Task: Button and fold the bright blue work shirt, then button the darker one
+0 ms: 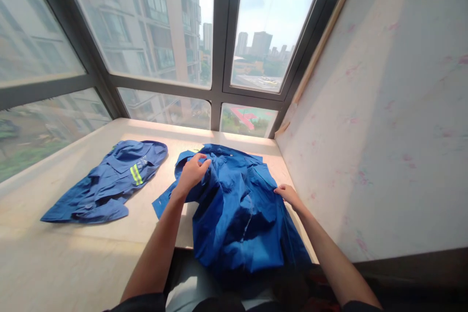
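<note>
A blue work jacket [237, 209] lies crumpled on the pale window ledge [73, 253], its lower part hanging over the front edge toward me. My left hand [193, 171] is closed on a fold of the jacket near its collar, lifting the cloth a little. My right hand [288, 194] rests on the jacket's right side with the fingers pinching the fabric. Both forearms reach in from the bottom of the view.
A second blue garment with yellow reflective stripes [109, 183] lies bunched on the ledge to the left. Large windows with dark frames [219, 92] stand behind the ledge. A pale wall [383, 131] closes off the right side.
</note>
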`<state>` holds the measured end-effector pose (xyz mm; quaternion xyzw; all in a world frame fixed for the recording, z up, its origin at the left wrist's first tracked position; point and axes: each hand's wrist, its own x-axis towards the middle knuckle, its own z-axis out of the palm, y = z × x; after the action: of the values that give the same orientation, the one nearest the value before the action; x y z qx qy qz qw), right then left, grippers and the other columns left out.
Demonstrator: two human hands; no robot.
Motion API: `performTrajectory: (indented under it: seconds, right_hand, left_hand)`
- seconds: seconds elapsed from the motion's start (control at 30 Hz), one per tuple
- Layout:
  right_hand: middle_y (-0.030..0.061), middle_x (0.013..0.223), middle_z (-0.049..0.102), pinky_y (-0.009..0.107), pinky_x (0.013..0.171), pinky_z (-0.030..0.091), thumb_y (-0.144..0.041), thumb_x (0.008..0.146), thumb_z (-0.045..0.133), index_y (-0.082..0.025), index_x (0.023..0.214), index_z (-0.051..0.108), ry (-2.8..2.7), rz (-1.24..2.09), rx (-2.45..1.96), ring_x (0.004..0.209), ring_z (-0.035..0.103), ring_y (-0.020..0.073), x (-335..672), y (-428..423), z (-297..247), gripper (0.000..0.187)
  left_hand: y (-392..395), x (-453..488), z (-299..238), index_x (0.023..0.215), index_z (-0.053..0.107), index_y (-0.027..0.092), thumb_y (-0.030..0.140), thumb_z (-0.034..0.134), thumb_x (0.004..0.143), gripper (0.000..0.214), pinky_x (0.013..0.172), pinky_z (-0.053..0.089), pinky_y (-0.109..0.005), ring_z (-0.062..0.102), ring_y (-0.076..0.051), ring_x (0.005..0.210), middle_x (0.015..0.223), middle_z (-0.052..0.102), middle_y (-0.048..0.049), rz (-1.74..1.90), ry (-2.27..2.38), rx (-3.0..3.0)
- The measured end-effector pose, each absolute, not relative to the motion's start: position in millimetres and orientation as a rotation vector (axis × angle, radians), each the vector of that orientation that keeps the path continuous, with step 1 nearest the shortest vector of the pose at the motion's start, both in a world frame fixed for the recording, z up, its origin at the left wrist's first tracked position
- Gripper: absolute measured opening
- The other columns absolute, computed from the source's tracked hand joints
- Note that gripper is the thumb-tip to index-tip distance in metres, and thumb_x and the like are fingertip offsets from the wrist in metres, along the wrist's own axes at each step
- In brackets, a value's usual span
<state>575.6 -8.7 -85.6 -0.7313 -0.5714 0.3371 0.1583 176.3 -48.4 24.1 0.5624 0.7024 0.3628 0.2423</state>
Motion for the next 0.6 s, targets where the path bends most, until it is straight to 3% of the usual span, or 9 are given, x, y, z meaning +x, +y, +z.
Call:
performTrajectory:
  seconds: [0.07, 0.13, 0.2, 0.27, 0.33, 0.4, 0.5, 0.6]
  right_hand:
    - [0.0002, 0.067, 0.054, 0.021, 0.057, 0.036, -0.042, 0.075, 0.059, -0.017, 0.071, 0.048, -1.636, 0.917, -1.945, 0.066, 0.049, 0.0114, 564.8, -12.6, -75.3, 0.027]
    - [0.0004, 0.072, 0.054, 0.021, 0.06, 0.038, -0.051, 0.077, 0.06, -0.017, 0.074, 0.048, -1.652, 0.966, -1.801, 0.069, 0.049, 0.0115, 554.5, -20.1, -66.1, 0.036]
    - [0.0012, 0.077, 0.058, 0.021, 0.06, 0.039, -0.057, 0.074, 0.066, -0.016, 0.083, 0.053, -1.625, 1.166, -1.686, 0.07, 0.051, 0.0114, 547.4, -29.6, -59.1, 0.043]
    - [0.0034, 0.087, 0.063, 0.021, 0.059, 0.043, -0.057, 0.07, 0.074, -0.017, 0.099, 0.058, -1.517, 1.436, -1.659, 0.072, 0.056, 0.0121, 544.8, -39.5, -54.8, 0.052]
    - [0.0061, 0.097, 0.067, 0.024, 0.064, 0.05, -0.055, 0.07, 0.078, -0.019, 0.113, 0.058, -1.399, 1.712, -1.617, 0.076, 0.062, 0.0145, 546.0, -48.2, -53.6, 0.06]
    - [0.0083, 0.101, 0.069, 0.031, 0.075, 0.056, -0.052, 0.071, 0.079, -0.018, 0.115, 0.059, -1.316, 1.963, -1.479, 0.082, 0.067, 0.0181, 548.5, -54.1, -54.8, 0.059]
    - [0.0111, 0.102, 0.071, 0.04, 0.09, 0.057, -0.045, 0.072, 0.078, -0.015, 0.112, 0.062, -1.222, 2.168, -1.318, 0.088, 0.07, 0.0233, 548.4, -54.4, -57.8, 0.053]
    - [0.0111, 0.098, 0.073, 0.041, 0.087, 0.058, -0.04, 0.07, 0.075, -0.013, 0.108, 0.064, -1.094, 1.924, -1.396, 0.087, 0.07, 0.0251, 538.5, -43.1, -55.7, 0.048]
  left_hand:
    - [-57.7, 197.7, 13.6, 0.119, 0.066, 0.021, 0.057, 0.066, 0.077, 0.055, 0.063, 0.048, -0.025, 0.062, -0.017, 0.068, 0.073, 0.066, -0.0011, 0.702, 1.504, 1.493]
    - [-68.1, 205.8, -4.6, 0.126, 0.062, 0.019, 0.058, 0.074, 0.07, 0.069, 0.059, 0.049, -0.025, 0.064, -0.019, 0.069, 0.079, 0.068, -0.0027, 0.514, 1.396, 1.409]
    - [-79.6, 200.3, -24.5, 0.131, 0.057, 0.017, 0.053, 0.072, 0.074, 0.068, 0.071, 0.053, -0.028, 0.067, -0.022, 0.079, 0.088, 0.07, -0.0056, 0.597, 1.593, 1.409]
    - [-92.6, 185.0, -42.3, 0.136, 0.051, 0.015, 0.044, 0.065, 0.081, 0.063, 0.093, 0.052, -0.035, 0.065, -0.027, 0.103, 0.107, 0.069, -0.0119, 0.714, 1.918, 1.432]
    - [-106.8, 165.5, -56.9, 0.143, 0.042, 0.01, 0.04, 0.063, 0.083, 0.069, 0.109, 0.045, -0.043, 0.053, -0.033, 0.128, 0.133, 0.057, -0.0205, 0.742, 2.219, 1.425]
    - [-120.2, 146.7, -68.5, 0.147, 0.035, 0.008, 0.047, 0.068, 0.08, 0.084, 0.111, 0.043, -0.049, 0.043, -0.039, 0.137, 0.145, 0.045, -0.0251, 0.72, 2.391, 1.316]
    - [-133.3, 128.7, -78.4, 0.136, 0.046, 0.01, 0.055, 0.076, 0.07, 0.086, 0.096, 0.053, -0.043, 0.057, -0.037, 0.121, 0.132, 0.058, -0.0215, 0.704, 2.231, 1.081]
    - [-136.0, 134.5, -74.5, 0.103, 0.063, 0.012, 0.038, 0.072, 0.072, 0.041, 0.074, 0.054, -0.03, 0.067, -0.024, 0.087, 0.094, 0.069, -0.0098, 0.774, 1.962, 1.021]
